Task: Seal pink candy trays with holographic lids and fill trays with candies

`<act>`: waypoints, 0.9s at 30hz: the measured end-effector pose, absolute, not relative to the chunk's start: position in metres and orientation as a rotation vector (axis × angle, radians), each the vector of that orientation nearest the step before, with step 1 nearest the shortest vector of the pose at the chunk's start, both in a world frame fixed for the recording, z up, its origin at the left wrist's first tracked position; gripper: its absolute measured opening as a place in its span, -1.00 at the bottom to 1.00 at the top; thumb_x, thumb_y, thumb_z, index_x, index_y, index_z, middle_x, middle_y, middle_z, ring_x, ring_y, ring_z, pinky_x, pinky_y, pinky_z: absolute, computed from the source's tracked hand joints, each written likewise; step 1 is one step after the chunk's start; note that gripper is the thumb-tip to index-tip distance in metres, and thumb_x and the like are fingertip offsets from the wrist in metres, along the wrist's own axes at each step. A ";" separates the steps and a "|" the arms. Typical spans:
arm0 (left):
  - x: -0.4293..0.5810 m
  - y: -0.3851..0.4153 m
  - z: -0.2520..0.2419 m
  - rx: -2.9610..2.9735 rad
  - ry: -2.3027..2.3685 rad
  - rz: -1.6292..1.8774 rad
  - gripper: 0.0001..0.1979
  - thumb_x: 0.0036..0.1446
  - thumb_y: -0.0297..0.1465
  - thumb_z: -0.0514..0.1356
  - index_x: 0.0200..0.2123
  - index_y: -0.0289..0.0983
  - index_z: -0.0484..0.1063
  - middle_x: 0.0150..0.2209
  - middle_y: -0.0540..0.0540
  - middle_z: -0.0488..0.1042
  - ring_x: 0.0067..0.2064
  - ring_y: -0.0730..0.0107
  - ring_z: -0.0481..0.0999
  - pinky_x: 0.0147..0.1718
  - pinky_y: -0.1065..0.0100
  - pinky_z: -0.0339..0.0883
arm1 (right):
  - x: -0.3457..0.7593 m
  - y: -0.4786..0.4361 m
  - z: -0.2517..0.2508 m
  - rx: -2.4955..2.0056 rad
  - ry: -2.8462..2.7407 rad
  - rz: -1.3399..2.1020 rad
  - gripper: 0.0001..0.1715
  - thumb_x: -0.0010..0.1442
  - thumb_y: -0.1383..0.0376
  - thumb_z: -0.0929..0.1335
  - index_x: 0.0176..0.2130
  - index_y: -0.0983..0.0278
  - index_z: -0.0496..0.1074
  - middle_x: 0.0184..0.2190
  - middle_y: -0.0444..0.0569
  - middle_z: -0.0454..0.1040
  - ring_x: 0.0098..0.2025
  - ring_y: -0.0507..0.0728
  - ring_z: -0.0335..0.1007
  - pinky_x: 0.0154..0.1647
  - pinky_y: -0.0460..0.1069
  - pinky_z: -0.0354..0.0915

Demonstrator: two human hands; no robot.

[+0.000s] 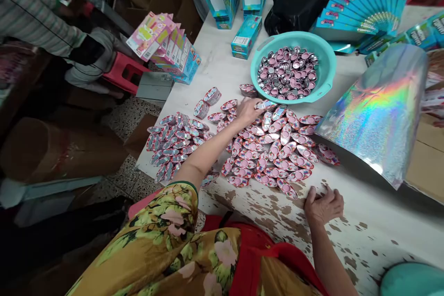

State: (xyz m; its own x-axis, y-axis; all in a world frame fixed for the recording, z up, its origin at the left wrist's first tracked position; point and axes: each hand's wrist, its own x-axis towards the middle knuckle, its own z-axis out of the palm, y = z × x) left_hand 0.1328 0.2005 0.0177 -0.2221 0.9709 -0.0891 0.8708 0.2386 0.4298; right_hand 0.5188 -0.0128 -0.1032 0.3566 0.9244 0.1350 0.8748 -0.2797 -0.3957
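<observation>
1. One oval piece [266, 105] is held up at the near side of the blue-green bowl [328, 74], over the top edge of the big spread of ovals [284, 133].
2. It is reached by the left hand [247, 110]. The fingertips look pinched together on its left end. How hard it is squeezed cannot be told.
3. Nothing is held by the right hand [324, 206]. It is rested on the worn near part of the table [215, 74], below the spread. Its thumb is kept apart from its fingers, which are a bit bent.
4. The bowl is filled with small round pieces [287, 74], some pink and some silver. None of them is seen in the fingers.
5. More ovals are heaped in a left pile [171, 143], and two short stacks [212, 96] are set just above it.
6. The step in hand seems to be the handling of one oval. Whether it is being picked up or put down cannot be told.
7. For the next move, a soft pinch and a small lift would be needed, so that the ovals close by are not bumped.
</observation>
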 end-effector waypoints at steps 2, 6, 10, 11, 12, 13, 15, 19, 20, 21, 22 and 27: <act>0.111 0.182 0.022 1.683 2.161 0.483 -0.78 0.34 -0.34 0.11 -0.07 -0.20 0.53 -0.06 -0.14 0.63 0.02 0.18 0.53 0.10 0.17 0.31 | 0.519 -0.013 -0.105 -2.219 -1.573 0.163 -0.26 0.25 -0.18 0.25 0.16 0.27 0.40 0.25 0.36 0.32 0.36 0.55 0.12 0.31 0.50 0.03; 0.083 0.167 0.025 1.790 2.094 0.423 -0.75 0.29 -0.35 0.16 -0.01 -0.26 0.50 0.04 -0.19 0.58 0.10 0.17 0.49 0.15 0.21 0.29 | 0.520 -0.014 -0.107 -2.219 -1.588 0.168 -0.28 0.24 -0.16 0.26 0.15 0.27 0.37 0.24 0.36 0.30 0.36 0.55 0.10 0.29 0.52 0.04; 0.104 0.188 0.014 2.003 2.024 0.263 -0.51 0.26 -0.35 0.15 0.25 -0.27 0.37 0.25 -0.28 0.44 0.27 -0.03 0.34 0.24 0.02 0.16 | 0.521 -0.014 -0.107 -2.232 -1.602 0.165 -0.29 0.25 -0.15 0.25 0.14 0.28 0.36 0.24 0.38 0.29 0.35 0.54 0.09 0.28 0.53 0.05; 0.113 0.198 0.010 2.045 1.989 0.194 -0.48 0.24 -0.39 0.15 0.27 -0.28 0.34 0.27 -0.29 0.42 0.28 -0.07 0.33 0.24 -0.03 0.15 | 0.521 -0.014 -0.107 -2.237 -1.605 0.161 -0.28 0.26 -0.15 0.24 0.15 0.29 0.36 0.24 0.38 0.29 0.35 0.54 0.09 0.29 0.52 0.05; 0.121 0.207 0.007 2.075 1.961 0.126 -0.47 0.23 -0.42 0.14 0.27 -0.29 0.34 0.26 -0.31 0.42 0.27 -0.10 0.34 0.23 -0.06 0.14 | 0.521 -0.015 -0.107 -2.240 -1.610 0.156 -0.28 0.26 -0.15 0.24 0.15 0.30 0.36 0.24 0.38 0.29 0.35 0.54 0.09 0.29 0.51 0.04; 0.128 0.216 0.005 2.096 1.935 0.068 -0.48 0.21 -0.46 0.13 0.25 -0.30 0.36 0.23 -0.33 0.45 0.25 -0.13 0.37 0.22 -0.09 0.14 | 0.521 -0.015 -0.107 -2.240 -1.616 0.150 -0.27 0.26 -0.15 0.24 0.16 0.31 0.36 0.25 0.38 0.29 0.35 0.54 0.09 0.29 0.51 0.04; 0.135 0.227 0.002 2.127 1.882 0.022 -0.57 0.20 -0.48 0.12 0.15 -0.30 0.43 0.12 -0.32 0.53 0.19 -0.13 0.44 0.19 -0.10 0.16 | 0.522 -0.016 -0.107 -2.239 -1.626 0.139 -0.27 0.27 -0.14 0.24 0.16 0.31 0.36 0.25 0.38 0.29 0.36 0.53 0.09 0.29 0.50 0.04; 0.106 0.218 0.010 2.101 1.763 0.374 -0.70 0.23 -0.35 0.21 0.03 -0.22 0.46 0.06 -0.19 0.58 0.10 0.06 0.52 0.11 0.06 0.32 | 0.523 -0.017 -0.109 -2.248 -1.631 0.136 -0.26 0.28 -0.15 0.22 0.15 0.32 0.38 0.24 0.37 0.30 0.35 0.51 0.10 0.28 0.48 0.06; 0.089 0.212 0.014 2.048 1.775 0.526 -0.67 0.23 -0.28 0.24 0.05 -0.20 0.44 0.06 -0.16 0.58 0.08 0.13 0.53 0.08 0.10 0.37 | 0.523 -0.017 -0.110 -2.251 -1.632 0.138 -0.26 0.27 -0.15 0.22 0.15 0.32 0.39 0.24 0.37 0.30 0.35 0.50 0.11 0.28 0.47 0.06; 0.068 0.205 0.018 1.982 1.822 0.684 -0.62 0.23 -0.20 0.26 0.07 -0.19 0.41 0.07 -0.12 0.57 0.06 0.18 0.53 0.07 0.13 0.40 | 0.524 -0.017 -0.111 -2.253 -1.632 0.136 -0.26 0.27 -0.16 0.23 0.15 0.32 0.39 0.24 0.37 0.31 0.35 0.50 0.11 0.28 0.46 0.06; 0.045 0.198 0.022 1.901 1.913 0.839 -0.56 0.24 -0.12 0.26 0.10 -0.18 0.38 0.06 -0.10 0.57 0.05 0.21 0.52 0.06 0.13 0.42 | 0.525 -0.017 -0.112 -2.255 -1.631 0.132 -0.26 0.27 -0.15 0.24 0.15 0.32 0.39 0.24 0.37 0.31 0.35 0.50 0.11 0.28 0.46 0.06; -0.065 0.161 0.040 1.301 2.760 1.158 -0.43 0.21 0.07 0.23 0.05 -0.24 0.30 -0.01 -0.10 0.56 0.08 0.10 0.48 0.18 -0.16 0.29 | 0.527 -0.019 -0.120 -2.238 -1.636 0.101 -0.25 0.24 -0.15 0.29 0.17 0.32 0.39 0.24 0.37 0.33 0.36 0.52 0.13 0.29 0.47 0.07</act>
